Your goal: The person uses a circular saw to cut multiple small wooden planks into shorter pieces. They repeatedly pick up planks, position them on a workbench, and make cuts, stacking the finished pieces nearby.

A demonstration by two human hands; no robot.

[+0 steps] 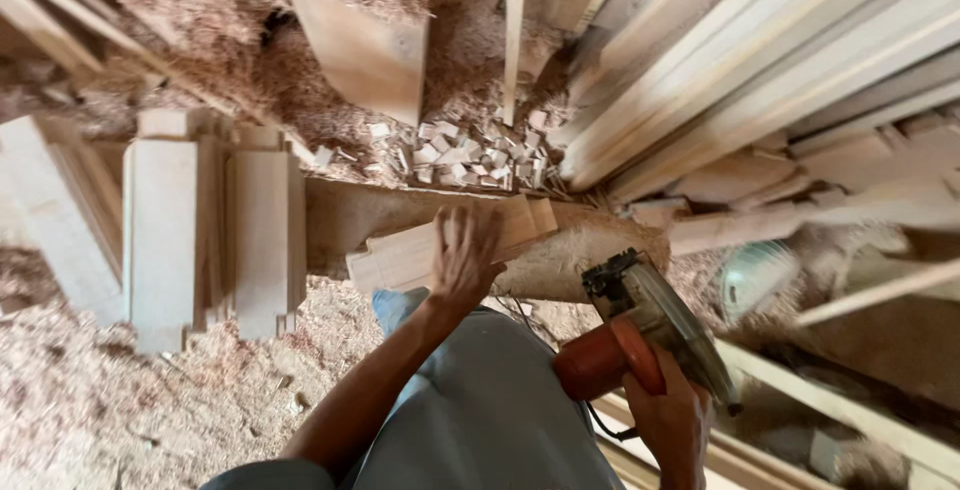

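A: Start at nine o'clock. What lies there?

B: A row of pale, flat-sawn wooden planks lying side by side on the floor, bedded in a heap of tan sawdust and shavings. Nothing touches them.

A: And at the centre?

B: The left hand presses down on a small stack of short, light-coloured wooden boards. The stack rests on a low, sawdust-covered wooden block. The fingers are spread flat on top of the stack, pinning it, not curled around it. At twelve o'clock from the hand lies a scatter of little square wooden offcuts.

A: Moving on to four o'clock?

B: The right hand is clenched around the orange handle of a hand-held circular saw with a grey blade guard. The saw sits just right of the stack, apart from it.

A: How would this go well?

B: I'd judge the pinning hand should stay well back from the cut line, the stack kept square and flat on the block.

A: At two o'clock?

B: Long pale wooden battens, leaning in a bundle.
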